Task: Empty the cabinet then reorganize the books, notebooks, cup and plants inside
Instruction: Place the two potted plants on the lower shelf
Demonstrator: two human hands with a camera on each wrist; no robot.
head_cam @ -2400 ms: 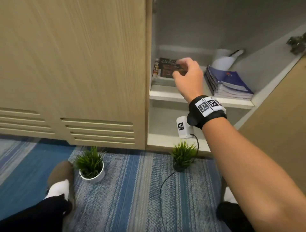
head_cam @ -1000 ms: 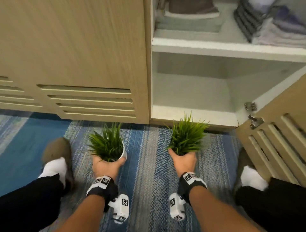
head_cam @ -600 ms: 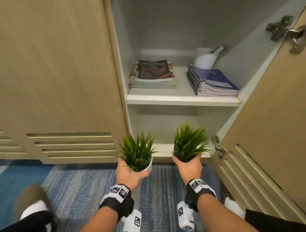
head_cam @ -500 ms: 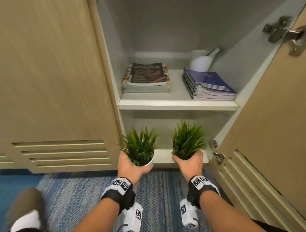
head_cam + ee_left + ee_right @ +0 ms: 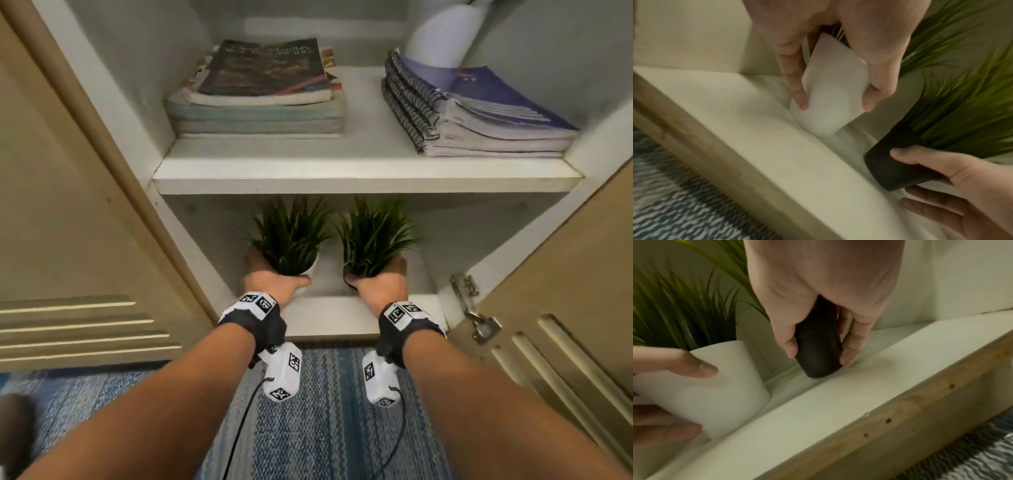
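- Left hand (image 5: 274,284) grips white pot (image 5: 830,97): thumb on one side, fingers curled round the other, pinching the wall
- White pot sits tilted over the bottom shelf (image 5: 329,313), left of centre; lower edge at the shelf surface, can't tell if it's fully down
- Right hand (image 5: 382,286) grips black pot (image 5: 818,352): thumb and fingers wrapped round it, tips near the base
- Black pot also tilted, base touching the bottom shelf, just right of the white pot; pots near each other, not touching
- Green leaves of both plants reach up close under the upper shelf (image 5: 366,176)
- Upper shelf, left side: stack of books (image 5: 260,92) lying flat, dark cover on top
- Upper shelf, right side: stack of spiral notebooks (image 5: 479,116), purple cover on top, spines towards the middle
- White cup (image 5: 442,37) in the back right corner of the upper shelf, behind the notebooks, something sticking out of it
- Cabinet door (image 5: 561,274) open on the right, hinge (image 5: 474,315) visible by the bottom shelf's front right corner
- Blue striped carpet (image 5: 325,428) on the floor in front of the cabinet
- Both wrists carry black bands with white marker blocks
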